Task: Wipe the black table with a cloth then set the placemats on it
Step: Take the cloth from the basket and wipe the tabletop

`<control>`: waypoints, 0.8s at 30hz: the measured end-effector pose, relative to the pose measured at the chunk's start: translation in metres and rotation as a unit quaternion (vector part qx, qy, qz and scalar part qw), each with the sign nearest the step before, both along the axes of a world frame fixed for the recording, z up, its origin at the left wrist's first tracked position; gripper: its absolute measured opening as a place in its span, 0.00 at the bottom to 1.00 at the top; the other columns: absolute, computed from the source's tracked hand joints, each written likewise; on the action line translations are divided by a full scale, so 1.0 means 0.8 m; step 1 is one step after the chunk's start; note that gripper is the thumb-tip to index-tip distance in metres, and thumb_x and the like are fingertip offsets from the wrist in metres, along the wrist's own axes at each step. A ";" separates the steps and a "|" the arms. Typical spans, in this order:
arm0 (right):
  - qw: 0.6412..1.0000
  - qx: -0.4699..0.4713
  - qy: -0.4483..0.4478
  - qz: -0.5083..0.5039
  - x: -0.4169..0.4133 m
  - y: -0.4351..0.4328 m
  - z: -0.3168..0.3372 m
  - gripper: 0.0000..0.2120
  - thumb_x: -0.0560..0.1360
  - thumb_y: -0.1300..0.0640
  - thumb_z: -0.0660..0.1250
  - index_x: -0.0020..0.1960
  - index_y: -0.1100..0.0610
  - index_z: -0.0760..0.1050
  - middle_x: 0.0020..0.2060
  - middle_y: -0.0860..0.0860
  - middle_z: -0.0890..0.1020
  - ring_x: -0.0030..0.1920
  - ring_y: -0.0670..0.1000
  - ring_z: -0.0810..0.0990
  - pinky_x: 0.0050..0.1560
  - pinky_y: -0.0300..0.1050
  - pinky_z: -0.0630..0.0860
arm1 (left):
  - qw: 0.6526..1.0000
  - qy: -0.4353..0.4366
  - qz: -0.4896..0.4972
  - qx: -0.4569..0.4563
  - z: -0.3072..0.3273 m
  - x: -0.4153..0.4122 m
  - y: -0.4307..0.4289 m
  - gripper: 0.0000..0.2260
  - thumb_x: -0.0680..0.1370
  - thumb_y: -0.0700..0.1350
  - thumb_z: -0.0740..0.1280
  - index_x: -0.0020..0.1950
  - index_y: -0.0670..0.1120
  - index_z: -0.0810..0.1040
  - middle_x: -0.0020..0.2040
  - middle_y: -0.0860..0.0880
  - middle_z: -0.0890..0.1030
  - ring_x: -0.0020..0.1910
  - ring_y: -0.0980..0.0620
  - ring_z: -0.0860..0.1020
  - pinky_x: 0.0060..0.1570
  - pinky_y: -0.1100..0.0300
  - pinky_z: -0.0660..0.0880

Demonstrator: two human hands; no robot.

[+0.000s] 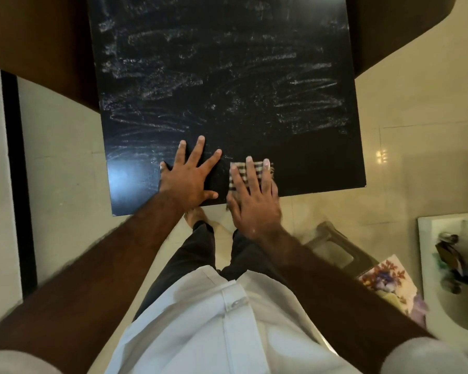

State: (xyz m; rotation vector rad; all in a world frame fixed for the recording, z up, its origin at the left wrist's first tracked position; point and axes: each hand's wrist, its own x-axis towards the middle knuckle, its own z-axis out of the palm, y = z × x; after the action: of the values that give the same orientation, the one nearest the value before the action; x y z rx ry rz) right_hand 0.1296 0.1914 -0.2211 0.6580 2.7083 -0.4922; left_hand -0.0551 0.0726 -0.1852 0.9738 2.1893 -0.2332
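Cloth (237, 175), checked, at 6 o'clock edge of desk (227, 76), pressed under spread right hand (254, 203); left hand (189, 179) spread flat beside. Risk: cloth overhangs edge, could slip to floor (389, 171)

Glossy cream tile floor (416, 117), light glare (381, 155) on it. Brown curved furniture (38, 44) at far end. Black strip (14, 171) down left side. Grey stool (333, 249) lower right, white counter (427, 279) near it.

One table (227, 76), one cloth (238, 175) (checked), two hands: left hand (188, 179), right hand (254, 201)
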 end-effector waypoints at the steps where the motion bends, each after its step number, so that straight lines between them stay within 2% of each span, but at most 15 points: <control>1: 1.000 0.001 -0.004 0.004 0.014 0.001 0.001 0.36 0.88 0.34 0.50 0.90 0.41 0.40 0.90 0.52 0.38 0.88 0.65 0.37 0.84 0.72 0.56 | 1.000 -0.006 0.001 -0.003 0.001 -0.004 -0.001 0.54 0.77 0.68 0.74 0.86 0.68 0.34 0.87 0.52 0.27 0.87 0.35 0.33 0.78 0.18 0.56; 6: 0.996 0.034 -0.032 -0.069 0.043 0.052 0.000 0.37 0.87 0.34 0.52 0.90 0.41 0.40 0.90 0.54 0.39 0.88 0.67 0.39 0.83 0.73 0.58 | 1.000 -0.021 0.008 -0.012 0.002 -0.005 0.002 0.56 0.77 0.66 0.77 0.86 0.68 0.34 0.86 0.53 0.25 0.87 0.36 0.31 0.78 0.18 0.54; 11: 0.984 0.056 -0.017 -0.166 -0.022 0.071 -0.006 0.36 0.88 0.34 0.49 0.90 0.44 0.41 0.90 0.56 0.41 0.88 0.70 0.40 0.82 0.75 0.59 | 1.000 -0.023 0.013 -0.008 0.002 -0.005 0.002 0.57 0.76 0.65 0.77 0.86 0.68 0.34 0.86 0.52 0.26 0.87 0.36 0.32 0.78 0.17 0.53; 13: 0.990 0.046 -0.006 -0.136 -0.051 0.053 -0.009 0.37 0.87 0.33 0.49 0.90 0.44 0.41 0.90 0.56 0.41 0.88 0.70 0.40 0.83 0.74 0.57 | 1.000 -0.017 0.013 -0.005 0.004 -0.005 0.001 0.57 0.76 0.65 0.77 0.87 0.67 0.35 0.87 0.53 0.27 0.87 0.36 0.32 0.77 0.18 0.54; 15: 0.998 0.033 0.008 -0.056 -0.064 0.023 -0.010 0.37 0.87 0.33 0.49 0.90 0.44 0.41 0.90 0.56 0.40 0.88 0.69 0.40 0.83 0.74 0.56 | 1.000 -0.010 0.014 0.000 0.005 -0.003 0.000 0.57 0.76 0.65 0.77 0.88 0.64 0.35 0.87 0.53 0.28 0.87 0.36 0.34 0.77 0.18 0.55; 18: 0.999 -0.011 -0.001 0.034 -0.047 -0.015 -0.007 0.35 0.88 0.33 0.44 0.90 0.42 0.38 0.89 0.53 0.36 0.88 0.67 0.35 0.85 0.72 0.52 | 1.000 -0.012 0.015 0.004 0.008 -0.005 -0.002 0.59 0.75 0.65 0.79 0.89 0.60 0.36 0.88 0.54 0.29 0.88 0.38 0.34 0.78 0.18 0.57; 21: 0.999 -0.012 -0.011 0.049 -0.007 -0.010 -0.002 0.35 0.88 0.34 0.46 0.89 0.40 0.36 0.89 0.52 0.34 0.88 0.65 0.34 0.85 0.71 0.53 | 1.000 -0.011 0.001 -0.009 0.011 -0.019 -0.010 0.62 0.74 0.60 0.82 0.89 0.59 0.36 0.88 0.55 0.29 0.88 0.40 0.35 0.78 0.22 0.61; 24: 1.000 0.010 -0.017 -0.006 0.017 0.022 -0.001 0.36 0.88 0.35 0.52 0.90 0.40 0.39 0.90 0.53 0.37 0.88 0.66 0.38 0.84 0.73 0.55 | 1.000 -0.014 0.010 -0.018 0.010 -0.027 -0.019 0.61 0.74 0.58 0.82 0.89 0.60 0.36 0.87 0.53 0.28 0.88 0.40 0.34 0.78 0.25 0.63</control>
State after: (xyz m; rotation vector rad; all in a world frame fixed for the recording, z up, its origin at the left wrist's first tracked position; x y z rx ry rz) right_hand 0.1433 0.2092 -0.2223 0.6816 2.6819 -0.4538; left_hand -0.0764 0.0576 -0.1773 0.9296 2.1609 -0.2475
